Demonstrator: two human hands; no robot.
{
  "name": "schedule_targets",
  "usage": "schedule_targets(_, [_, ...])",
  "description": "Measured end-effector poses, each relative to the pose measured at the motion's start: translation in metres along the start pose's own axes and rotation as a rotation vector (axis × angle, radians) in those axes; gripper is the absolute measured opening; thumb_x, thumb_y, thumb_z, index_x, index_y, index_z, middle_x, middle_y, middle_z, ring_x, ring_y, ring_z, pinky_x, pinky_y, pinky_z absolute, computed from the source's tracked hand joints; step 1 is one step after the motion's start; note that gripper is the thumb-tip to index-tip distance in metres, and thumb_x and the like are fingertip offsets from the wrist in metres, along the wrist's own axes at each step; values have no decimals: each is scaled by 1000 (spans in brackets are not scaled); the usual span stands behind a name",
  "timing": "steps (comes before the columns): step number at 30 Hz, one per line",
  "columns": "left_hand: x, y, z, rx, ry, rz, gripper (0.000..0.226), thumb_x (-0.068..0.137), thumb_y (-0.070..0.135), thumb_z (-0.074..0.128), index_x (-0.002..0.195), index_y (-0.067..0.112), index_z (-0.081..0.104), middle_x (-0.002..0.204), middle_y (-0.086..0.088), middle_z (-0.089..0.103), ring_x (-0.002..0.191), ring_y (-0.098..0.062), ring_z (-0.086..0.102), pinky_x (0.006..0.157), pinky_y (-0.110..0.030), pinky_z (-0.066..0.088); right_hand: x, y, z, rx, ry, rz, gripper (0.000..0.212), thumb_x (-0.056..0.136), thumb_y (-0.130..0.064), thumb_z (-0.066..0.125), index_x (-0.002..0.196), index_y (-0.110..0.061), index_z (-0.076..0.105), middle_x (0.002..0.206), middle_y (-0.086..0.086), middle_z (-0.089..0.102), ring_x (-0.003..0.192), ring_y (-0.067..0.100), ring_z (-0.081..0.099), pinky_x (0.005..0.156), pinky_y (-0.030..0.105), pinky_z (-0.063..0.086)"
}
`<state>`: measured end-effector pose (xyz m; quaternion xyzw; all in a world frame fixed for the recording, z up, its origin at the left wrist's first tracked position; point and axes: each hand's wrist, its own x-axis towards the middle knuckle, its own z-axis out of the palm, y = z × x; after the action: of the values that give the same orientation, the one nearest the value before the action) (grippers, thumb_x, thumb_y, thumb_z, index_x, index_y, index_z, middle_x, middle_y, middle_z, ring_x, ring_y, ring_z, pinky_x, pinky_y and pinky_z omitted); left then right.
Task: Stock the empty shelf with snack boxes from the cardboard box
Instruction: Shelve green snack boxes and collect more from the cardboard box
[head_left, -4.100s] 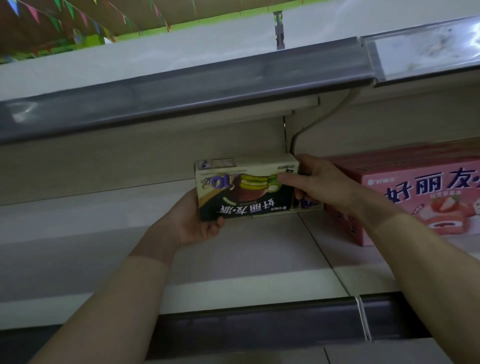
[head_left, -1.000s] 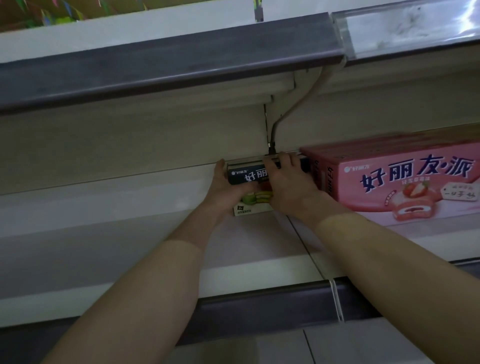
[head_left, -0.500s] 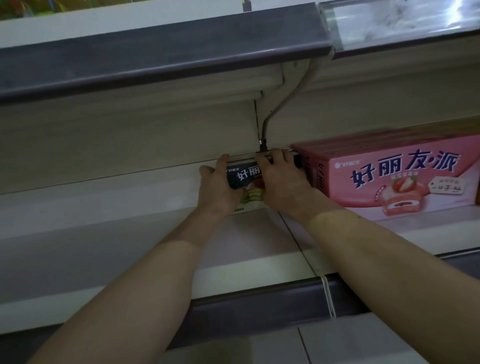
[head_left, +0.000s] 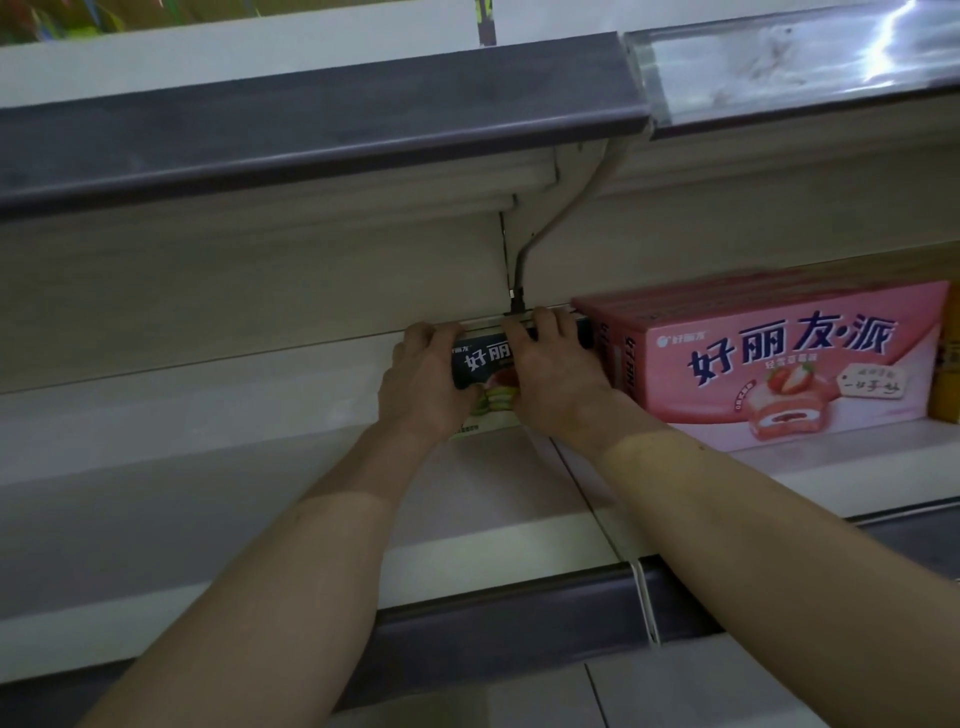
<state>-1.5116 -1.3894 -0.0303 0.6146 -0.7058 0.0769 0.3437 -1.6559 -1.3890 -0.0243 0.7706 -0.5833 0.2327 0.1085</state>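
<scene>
A dark snack box (head_left: 483, 364) with white lettering and green pastries on its front stands upright at the back of the pale shelf (head_left: 208, 467), against the rear wall. My left hand (head_left: 423, 387) grips its left end and my right hand (head_left: 558, 376) covers its right half, fingers over the top edge. The box sits right beside a pink snack box (head_left: 779, 358). The cardboard box is out of view.
The pink box stands on the neighbouring shelf section to the right, with a yellow package (head_left: 948, 364) at the far right edge. A grey shelf lip (head_left: 322, 124) overhangs above and another grey front rail (head_left: 519, 608) runs below. A cable (head_left: 550, 228) hangs down the rear wall.
Four seconds ago I held the dark box upside down in front of the shelf; now it stands right way up at the back. In the last second the hands barely moved.
</scene>
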Motion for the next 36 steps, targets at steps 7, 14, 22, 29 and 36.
schedule_targets(7, [-4,10,3,124,225,148,49,73,19,81,119,11,66,119,-20,49,111,-38,45,79,-41,42,-3,-5,-2,8,70,-83,64,91,-19,59,147,-15,29,145,16,25,135,33,22,93,45,47])
schedule_targets(14, [-3,15,3,154,332,217,24,70,9,74,94,6,72,95,-18,58,91,-38,54,70,-40,39,-8,-6,-8,-29,-43,-81,74,88,-10,58,150,-14,19,148,17,18,140,35,14,100,47,45])
schedule_targets(22, [-14,41,-15,-211,185,71,22,93,15,53,111,13,66,116,-13,55,102,-33,56,73,-34,40,-43,-26,-36,-118,-44,23,51,91,-11,50,140,-11,40,138,15,38,127,32,38,95,40,43])
schedule_targets(29, [-51,73,-50,-346,-124,214,19,93,20,55,106,27,68,119,-2,66,108,-27,61,88,-34,49,-120,-44,-87,-362,-69,291,28,96,-23,49,120,-11,58,119,11,61,107,30,59,72,29,35])
schedule_targets(36, [-122,114,-71,-471,-252,552,20,91,18,55,105,23,70,110,-4,69,104,-28,63,82,-34,49,-212,-62,-134,-460,-84,615,19,93,-20,52,110,-14,58,107,9,61,101,31,59,70,28,37])
